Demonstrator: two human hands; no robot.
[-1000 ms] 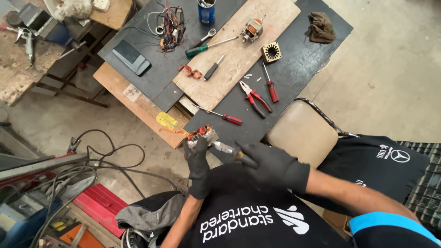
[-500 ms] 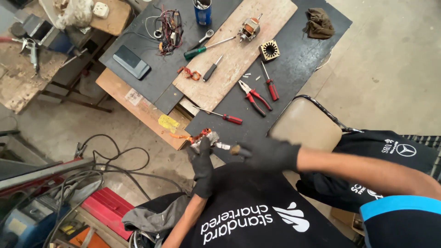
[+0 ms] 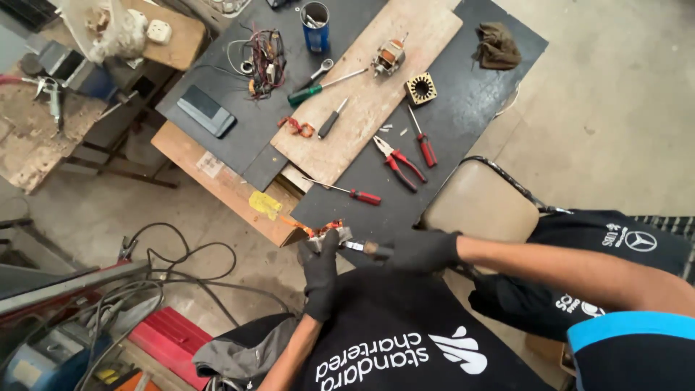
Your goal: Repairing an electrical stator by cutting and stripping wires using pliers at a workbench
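Both my hands wear black gloves. My left hand point(image 3: 319, 271) grips a small metal motor part wound with copper wire point(image 3: 327, 232), held just off the near corner of the black worktable point(image 3: 463, 108). My right hand point(image 3: 418, 250) is closed on the dark handle of a slim tool point(image 3: 365, 248) whose metal tip pokes into the copper windings from the right. Both hands hover in front of my chest, over the floor.
On the table lie red-handled pliers point(image 3: 397, 161), red screwdrivers point(image 3: 423, 141), a green screwdriver point(image 3: 318, 87), a small motor point(image 3: 389, 58), a stator ring point(image 3: 420, 88), a blue can point(image 3: 316, 27) and a wire bundle point(image 3: 264, 61). A padded stool point(image 3: 481, 206) stands right; cables point(image 3: 174, 268) trail left.
My right arm has reached further left across my body, bringing the tool into the windings. The left hand keeps holding the part at the table corner.
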